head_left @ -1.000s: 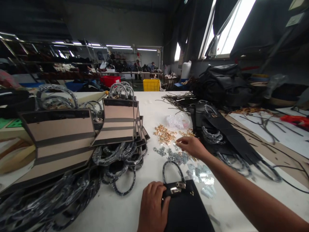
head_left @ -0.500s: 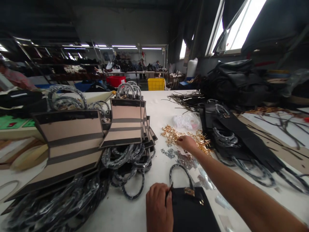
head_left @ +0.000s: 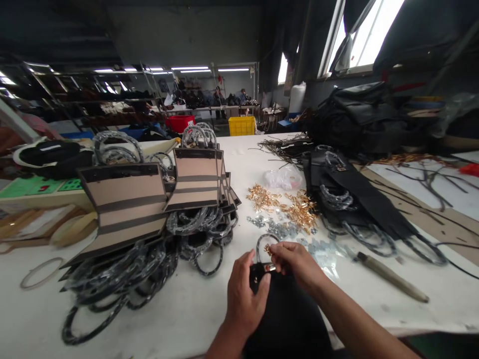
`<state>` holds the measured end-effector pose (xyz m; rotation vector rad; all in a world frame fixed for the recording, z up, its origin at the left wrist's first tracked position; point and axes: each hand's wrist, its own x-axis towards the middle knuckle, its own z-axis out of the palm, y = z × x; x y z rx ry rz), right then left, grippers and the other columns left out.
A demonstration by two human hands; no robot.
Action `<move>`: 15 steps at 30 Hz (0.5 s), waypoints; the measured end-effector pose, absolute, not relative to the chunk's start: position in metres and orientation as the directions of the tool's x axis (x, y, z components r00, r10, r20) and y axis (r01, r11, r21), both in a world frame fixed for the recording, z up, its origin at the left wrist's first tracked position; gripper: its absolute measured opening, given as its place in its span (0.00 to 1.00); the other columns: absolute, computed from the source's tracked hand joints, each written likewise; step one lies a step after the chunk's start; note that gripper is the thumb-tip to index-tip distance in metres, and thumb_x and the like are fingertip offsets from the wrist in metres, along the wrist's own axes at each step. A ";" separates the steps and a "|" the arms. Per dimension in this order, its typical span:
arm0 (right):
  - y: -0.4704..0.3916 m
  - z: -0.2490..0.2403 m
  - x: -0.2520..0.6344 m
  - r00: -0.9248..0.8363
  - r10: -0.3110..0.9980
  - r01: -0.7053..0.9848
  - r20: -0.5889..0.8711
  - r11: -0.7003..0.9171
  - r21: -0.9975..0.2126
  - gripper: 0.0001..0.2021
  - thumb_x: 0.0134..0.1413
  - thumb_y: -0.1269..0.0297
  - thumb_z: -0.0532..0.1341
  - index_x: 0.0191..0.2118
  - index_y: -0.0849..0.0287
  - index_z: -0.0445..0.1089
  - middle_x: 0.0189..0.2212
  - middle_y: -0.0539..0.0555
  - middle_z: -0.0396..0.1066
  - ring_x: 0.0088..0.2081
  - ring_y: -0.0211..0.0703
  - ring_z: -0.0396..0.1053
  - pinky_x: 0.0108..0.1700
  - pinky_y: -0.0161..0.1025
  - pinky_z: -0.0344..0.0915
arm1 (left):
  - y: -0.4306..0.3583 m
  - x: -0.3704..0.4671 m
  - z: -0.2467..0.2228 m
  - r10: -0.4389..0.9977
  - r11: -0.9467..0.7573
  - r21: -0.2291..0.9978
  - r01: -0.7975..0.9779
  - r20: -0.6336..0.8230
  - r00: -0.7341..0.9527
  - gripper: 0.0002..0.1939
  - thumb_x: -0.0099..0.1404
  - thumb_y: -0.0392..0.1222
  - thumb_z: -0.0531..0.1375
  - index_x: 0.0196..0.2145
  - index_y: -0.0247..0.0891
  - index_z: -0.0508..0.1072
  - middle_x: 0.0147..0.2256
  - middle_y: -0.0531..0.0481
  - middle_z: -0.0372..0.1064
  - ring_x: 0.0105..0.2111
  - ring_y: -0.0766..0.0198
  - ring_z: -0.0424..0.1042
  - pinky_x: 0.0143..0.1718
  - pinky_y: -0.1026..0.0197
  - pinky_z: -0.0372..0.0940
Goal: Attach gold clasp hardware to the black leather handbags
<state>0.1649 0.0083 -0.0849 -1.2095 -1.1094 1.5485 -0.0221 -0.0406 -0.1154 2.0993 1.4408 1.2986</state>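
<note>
Black bag (head_left: 288,309), lower centre: the left hand (head_left: 243,294) clasps its upper edge, likely steadying it, freeing the right hand (head_left: 295,259) to pinch gold fittings (head_left: 267,249).

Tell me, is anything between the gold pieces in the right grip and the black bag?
Nothing visible is: the right grip holds the gold pieces near the black bag, while the left grip is at the bag's left edge.

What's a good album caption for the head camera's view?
Right fingers hold golden hardware by a black bag, left fingers resting on it, loose golden pieces beyond.
</note>
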 end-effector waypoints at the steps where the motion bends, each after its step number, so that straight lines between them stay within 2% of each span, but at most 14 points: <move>1: -0.010 -0.088 0.161 -0.172 0.956 -0.150 -0.239 -0.266 -0.952 0.22 0.55 0.44 0.68 0.28 0.60 0.73 0.20 0.50 0.70 0.20 0.35 0.64 0.24 0.33 0.59 | -0.044 -0.020 -0.112 0.876 -0.448 0.707 0.547 0.468 0.112 0.26 0.71 0.43 0.59 0.65 0.42 0.61 0.56 0.40 0.71 0.49 0.55 0.74 0.47 0.53 0.73; 3: -0.039 -0.093 0.157 -0.162 0.953 -0.220 -0.257 -0.289 -0.932 0.21 0.54 0.45 0.69 0.29 0.61 0.74 0.20 0.49 0.69 0.21 0.34 0.64 0.23 0.32 0.57 | -0.051 -0.015 -0.108 0.911 -0.409 0.795 0.448 0.382 0.155 0.24 0.72 0.43 0.58 0.64 0.44 0.64 0.55 0.43 0.72 0.47 0.58 0.75 0.45 0.57 0.73; 7: -0.068 -0.096 0.158 -0.132 0.959 -0.262 -0.252 -0.279 -0.924 0.20 0.57 0.46 0.68 0.31 0.61 0.75 0.21 0.49 0.70 0.22 0.34 0.65 0.24 0.31 0.58 | -0.066 -0.002 -0.112 0.943 -0.329 0.872 0.361 0.286 0.169 0.18 0.73 0.44 0.59 0.59 0.44 0.71 0.52 0.46 0.76 0.49 0.57 0.77 0.51 0.56 0.73; 12: -0.083 -0.102 0.170 -0.115 0.970 -0.165 -0.216 -0.233 -0.958 0.24 0.60 0.42 0.64 0.30 0.62 0.74 0.25 0.51 0.72 0.25 0.37 0.69 0.27 0.32 0.63 | -0.078 0.008 -0.122 0.980 -0.181 0.955 0.237 0.156 0.122 0.20 0.73 0.50 0.59 0.59 0.43 0.72 0.53 0.44 0.76 0.47 0.56 0.79 0.48 0.57 0.75; 15: -0.088 -0.108 0.175 -0.074 0.980 -0.141 -0.187 -0.196 -0.970 0.22 0.61 0.42 0.64 0.34 0.61 0.75 0.28 0.51 0.73 0.26 0.38 0.70 0.27 0.34 0.64 | -0.082 0.009 -0.122 0.987 -0.064 0.991 0.115 0.046 0.152 0.20 0.72 0.54 0.59 0.57 0.42 0.74 0.52 0.43 0.76 0.45 0.56 0.79 0.43 0.58 0.76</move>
